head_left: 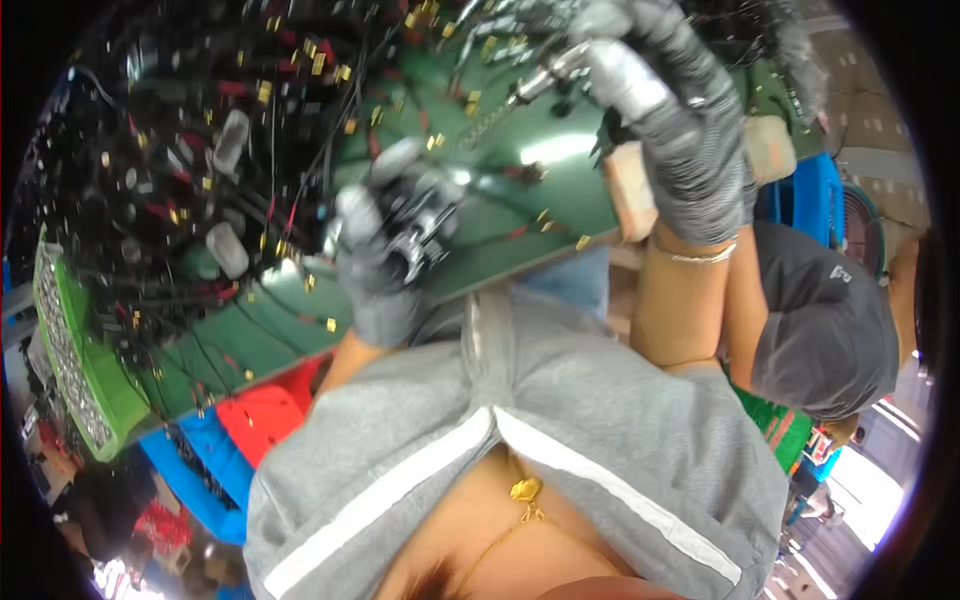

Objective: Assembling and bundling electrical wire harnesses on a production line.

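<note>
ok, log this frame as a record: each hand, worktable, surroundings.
left hand: grey-gloved, holding a dark-and-silver part; blurred, type unclear
right hand: grey-gloved, holding a slim silver tool, end pointing down-left in view
worktable: green; heap of black cables with yellow ends, mostly left and far side
left edge: green bin of small metallic pieces
right: another person's dark sleeve

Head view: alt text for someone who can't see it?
A gloved left hand holds a dark, shiny part over a green table; the gloved right hand holds a slim metallic tool, pointing left. Dark cables with yellow ends heap across the table; a green bin stands far left.
</note>
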`<action>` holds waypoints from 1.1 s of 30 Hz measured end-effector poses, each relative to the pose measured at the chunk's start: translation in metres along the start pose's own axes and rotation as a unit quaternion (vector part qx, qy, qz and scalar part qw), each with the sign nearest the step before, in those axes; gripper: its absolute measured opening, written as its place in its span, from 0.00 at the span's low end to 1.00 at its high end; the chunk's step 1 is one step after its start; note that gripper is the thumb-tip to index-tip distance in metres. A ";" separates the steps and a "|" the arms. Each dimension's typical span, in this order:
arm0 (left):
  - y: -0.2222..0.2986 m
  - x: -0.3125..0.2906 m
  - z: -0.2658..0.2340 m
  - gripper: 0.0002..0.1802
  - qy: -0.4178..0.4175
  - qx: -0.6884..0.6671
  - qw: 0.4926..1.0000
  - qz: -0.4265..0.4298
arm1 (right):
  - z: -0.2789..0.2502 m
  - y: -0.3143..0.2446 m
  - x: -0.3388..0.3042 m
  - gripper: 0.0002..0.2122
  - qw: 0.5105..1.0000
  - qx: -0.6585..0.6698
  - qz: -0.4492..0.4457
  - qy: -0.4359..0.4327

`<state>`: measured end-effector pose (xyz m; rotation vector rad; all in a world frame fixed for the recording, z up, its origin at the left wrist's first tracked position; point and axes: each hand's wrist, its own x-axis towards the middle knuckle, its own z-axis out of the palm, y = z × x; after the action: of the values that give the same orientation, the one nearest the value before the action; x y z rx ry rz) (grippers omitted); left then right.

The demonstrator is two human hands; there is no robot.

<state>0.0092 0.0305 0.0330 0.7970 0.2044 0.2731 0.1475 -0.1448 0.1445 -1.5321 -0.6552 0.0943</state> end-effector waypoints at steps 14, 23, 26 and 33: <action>-0.001 -0.006 0.004 0.39 -0.027 0.055 0.998 0.014 | 0.059 0.017 -0.067 0.20 0.989 0.051 -0.136 -0.022; -0.004 -0.010 0.001 0.27 -0.051 0.039 0.995 0.073 | 0.072 -0.012 -0.089 0.12 0.987 -0.133 -0.077 0.042; -0.001 -0.010 0.003 0.29 -0.060 0.051 0.996 0.040 | 0.071 -0.021 -0.087 0.07 0.985 -0.147 -0.042 0.075; -0.002 -0.012 0.002 0.27 -0.050 0.026 0.997 0.048 | 0.071 -0.006 -0.084 0.18 0.970 -0.189 -0.152 0.003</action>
<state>-0.0016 0.0241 0.0341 0.8716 0.0792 0.3180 0.0440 -0.1203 0.1154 -1.7728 -0.9334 -0.2827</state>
